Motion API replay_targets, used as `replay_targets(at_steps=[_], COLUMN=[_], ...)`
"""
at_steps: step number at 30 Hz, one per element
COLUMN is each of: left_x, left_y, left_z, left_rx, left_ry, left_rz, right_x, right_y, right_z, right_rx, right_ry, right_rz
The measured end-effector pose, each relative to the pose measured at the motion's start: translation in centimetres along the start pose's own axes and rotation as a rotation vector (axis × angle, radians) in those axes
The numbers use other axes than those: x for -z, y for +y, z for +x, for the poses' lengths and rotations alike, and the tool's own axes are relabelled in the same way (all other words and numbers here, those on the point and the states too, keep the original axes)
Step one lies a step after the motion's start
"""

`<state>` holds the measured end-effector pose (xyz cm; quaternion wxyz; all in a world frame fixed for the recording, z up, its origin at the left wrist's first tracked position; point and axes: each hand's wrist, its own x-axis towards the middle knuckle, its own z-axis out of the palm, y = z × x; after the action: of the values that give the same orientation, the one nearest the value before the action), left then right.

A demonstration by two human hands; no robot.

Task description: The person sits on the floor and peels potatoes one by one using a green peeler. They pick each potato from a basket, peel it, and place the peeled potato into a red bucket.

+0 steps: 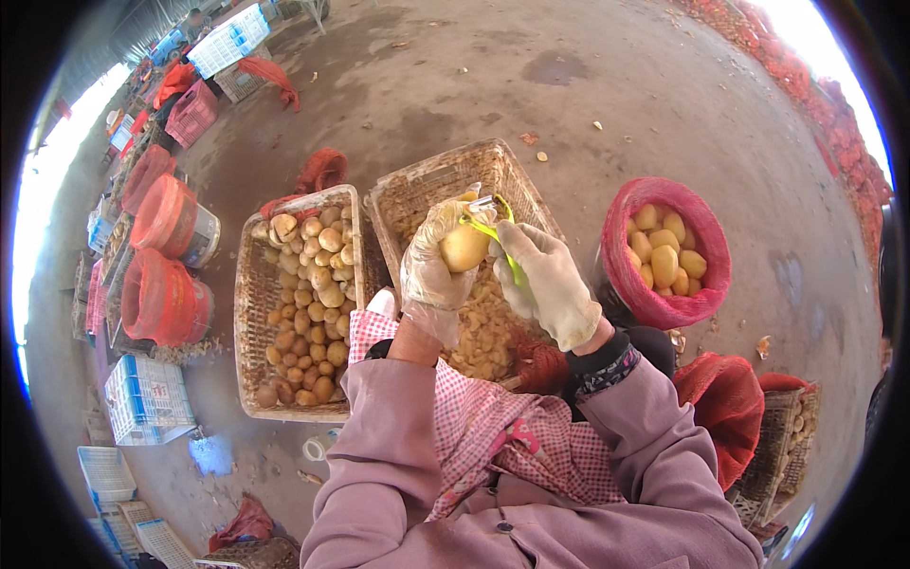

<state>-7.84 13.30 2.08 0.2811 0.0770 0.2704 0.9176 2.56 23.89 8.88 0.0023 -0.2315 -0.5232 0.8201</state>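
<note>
In my left hand [439,262], which wears a thin clear glove over another glove, is a potato [463,247] with pale, mostly bare flesh. My gloved right hand [544,281] is closed around a green-handled peeler [508,245], its metal head at the potato's upper end. Below both hands a plastic crate [498,158] holds a heap of peelings [483,331]. To the left, another crate [243,341] is full of unpeeled potatoes [313,313]. On the right, peeled potatoes [665,263] fill a container lined with pink mesh [617,284].
Buckets with red mesh [167,299] and a blue-and-white crate [149,398] stand at the left. A red mesh sack [721,412] and a crate of potatoes [775,448] are at my right. Red mesh sacks [846,142] line the far right edge.
</note>
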Motion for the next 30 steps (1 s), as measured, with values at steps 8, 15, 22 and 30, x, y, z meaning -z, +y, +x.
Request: replay_targets(at_steps=[8, 15, 22, 30], left_x=[0.4, -0.3, 0.6, 0.7], left_y=[0.8, 1.1, 3.4, 3.5], left_z=[-0.2, -0.5, 0.5, -0.7], left_rx=[0.022, -0.061, 0.05, -0.04], left_ry=[-0.089, -0.01, -0.118, -0.158], left_rz=[0.036, 0.213, -0.068, 0.029], right_x=[0.4, 0.1, -0.7, -3.8], right_y=[-0.4, -1.1, 3.5, -0.6], right_z=[-0.9, -2.2, -5.2, -2.2], right_rx=[-0.026, -0.077, -0.166, 0.06], right_ry=[-0.05, -0.037, -0.038, 0.016], right_rz=[0.027, -0.01, 0.035, -0.068])
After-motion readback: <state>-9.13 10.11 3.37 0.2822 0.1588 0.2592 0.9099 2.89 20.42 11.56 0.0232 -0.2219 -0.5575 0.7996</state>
